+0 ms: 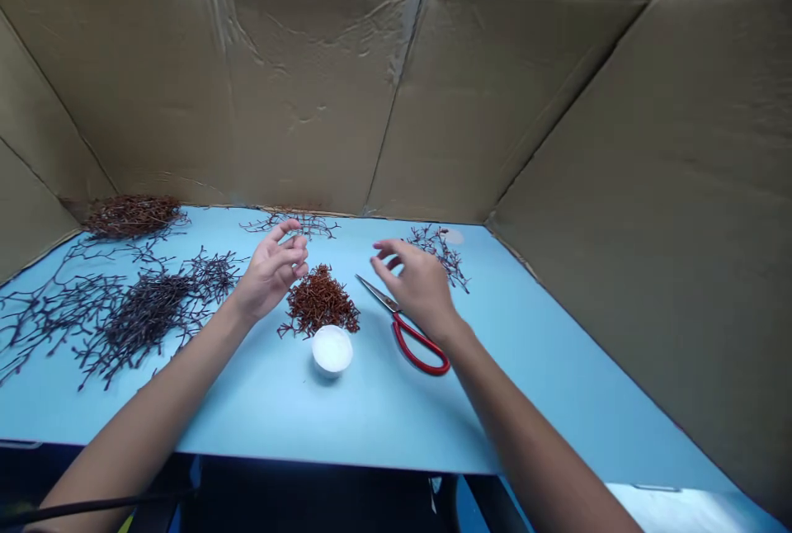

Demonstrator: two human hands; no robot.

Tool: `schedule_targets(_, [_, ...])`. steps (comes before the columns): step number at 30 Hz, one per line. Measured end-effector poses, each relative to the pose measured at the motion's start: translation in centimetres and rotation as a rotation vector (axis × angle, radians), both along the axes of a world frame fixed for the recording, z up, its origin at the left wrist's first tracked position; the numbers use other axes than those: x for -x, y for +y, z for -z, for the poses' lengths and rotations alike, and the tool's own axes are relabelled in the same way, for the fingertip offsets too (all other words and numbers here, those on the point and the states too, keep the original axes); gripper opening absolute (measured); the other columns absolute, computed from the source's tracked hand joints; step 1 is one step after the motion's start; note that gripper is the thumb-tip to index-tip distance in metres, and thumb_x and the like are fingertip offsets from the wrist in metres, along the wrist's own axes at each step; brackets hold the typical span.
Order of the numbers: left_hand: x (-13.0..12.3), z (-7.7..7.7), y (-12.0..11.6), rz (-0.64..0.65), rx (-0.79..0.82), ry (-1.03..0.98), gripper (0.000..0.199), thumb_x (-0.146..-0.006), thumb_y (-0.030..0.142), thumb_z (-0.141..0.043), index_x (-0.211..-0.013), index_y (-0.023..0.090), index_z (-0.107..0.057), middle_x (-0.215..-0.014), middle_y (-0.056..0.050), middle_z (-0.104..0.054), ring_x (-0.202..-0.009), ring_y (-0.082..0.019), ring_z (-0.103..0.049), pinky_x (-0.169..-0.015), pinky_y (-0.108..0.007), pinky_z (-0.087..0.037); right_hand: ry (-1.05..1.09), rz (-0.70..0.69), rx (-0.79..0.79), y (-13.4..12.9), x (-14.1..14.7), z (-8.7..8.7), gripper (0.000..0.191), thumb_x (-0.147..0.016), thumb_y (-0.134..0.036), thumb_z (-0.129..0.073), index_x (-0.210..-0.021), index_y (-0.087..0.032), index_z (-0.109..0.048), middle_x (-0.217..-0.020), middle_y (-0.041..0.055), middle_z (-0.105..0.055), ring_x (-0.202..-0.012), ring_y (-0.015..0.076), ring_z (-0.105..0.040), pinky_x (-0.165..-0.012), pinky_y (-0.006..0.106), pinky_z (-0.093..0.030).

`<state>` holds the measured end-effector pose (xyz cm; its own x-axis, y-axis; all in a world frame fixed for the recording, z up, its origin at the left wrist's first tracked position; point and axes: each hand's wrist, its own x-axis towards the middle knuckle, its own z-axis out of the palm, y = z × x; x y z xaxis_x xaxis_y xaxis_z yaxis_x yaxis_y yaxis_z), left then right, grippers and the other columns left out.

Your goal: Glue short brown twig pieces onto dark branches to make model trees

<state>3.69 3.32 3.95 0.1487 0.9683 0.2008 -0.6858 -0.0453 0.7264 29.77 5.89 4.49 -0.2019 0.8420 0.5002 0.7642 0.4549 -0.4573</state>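
Note:
My left hand (272, 269) is raised just left of a pile of short reddish-brown twig-like pieces (322, 302). Its fingers are loosely bent and apart, and I see nothing in them. Across the pile, my right hand (424, 285) hovers above a pair of scissors (405, 335) with red handles. Thumb and fingers curve with a gap between them, and no object shows there. The scissors lie closed on the table, their tip pointing toward the pile. In front of the pile stands a small white cup (332, 351) with white contents I cannot make out.
Dark branching twigs (152, 306) spread over the table's left side, with a brown heap (133, 215) behind them. Thin sprigs (318, 225) lie at the back, more dark twigs (439, 252) beyond my right hand. Cardboard walls (309, 104) enclose the blue tabletop (260, 409).

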Motion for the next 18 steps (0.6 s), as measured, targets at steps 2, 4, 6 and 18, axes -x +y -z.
schedule_targets(2, [0.1, 0.9, 0.5, -0.01, 0.003, 0.0, 0.057, -0.079, 0.01, -0.091, -0.123, 0.022, -0.057, -0.089, 0.003, -0.059, -0.071, -0.008, -0.052, -0.061, -0.019, -0.045, 0.025, -0.058, -0.011, 0.1, 2.1, 0.5, 0.021, -0.098, -0.029, -0.064, -0.113, -0.021, -0.077, -0.102, 0.0082, -0.084, -0.084, 0.0245, -0.076, -0.08, 0.036, -0.053])
schedule_targets(4, [0.4, 2.0, 1.0, -0.021, 0.026, -0.026, 0.057, -0.08, 0.014, -0.094, -0.121, 0.023, -0.054, -0.087, 0.003, -0.059, -0.07, -0.008, -0.052, -0.061, -0.018, -0.043, 0.046, -0.072, -0.019, 0.3, 3.5, 1.4, 0.022, -0.101, -0.028, -0.06, -0.115, -0.022, -0.076, -0.104, 0.0079, -0.084, -0.087, 0.0236, -0.076, -0.081, 0.035, -0.053])
schedule_targets(6, [0.9, 2.9, 1.3, -0.024, 0.037, -0.04, 0.054, -0.082, 0.018, -0.094, -0.117, 0.022, -0.053, -0.083, 0.004, -0.057, -0.068, -0.008, -0.051, -0.062, -0.018, -0.043, 0.079, -0.068, -0.024, 0.4, 4.3, 2.6, 0.024, -0.103, -0.028, -0.056, -0.115, -0.021, -0.076, -0.105, 0.0086, -0.084, -0.088, 0.0229, -0.076, -0.083, 0.034, -0.054])
schedule_targets(18, [3.6, 4.0, 2.5, -0.168, 0.007, -0.031, 0.024, -0.099, 0.016, -0.077, -0.112, 0.022, -0.057, -0.066, 0.009, -0.046, -0.054, -0.007, -0.038, -0.052, -0.017, -0.033, 0.176, -0.032, 0.0, 1.0, 3.4, 6.5, 0.027, -0.102, -0.028, -0.054, -0.111, -0.018, -0.077, -0.095, 0.0111, -0.082, -0.079, 0.0233, -0.073, -0.081, 0.034, -0.052])
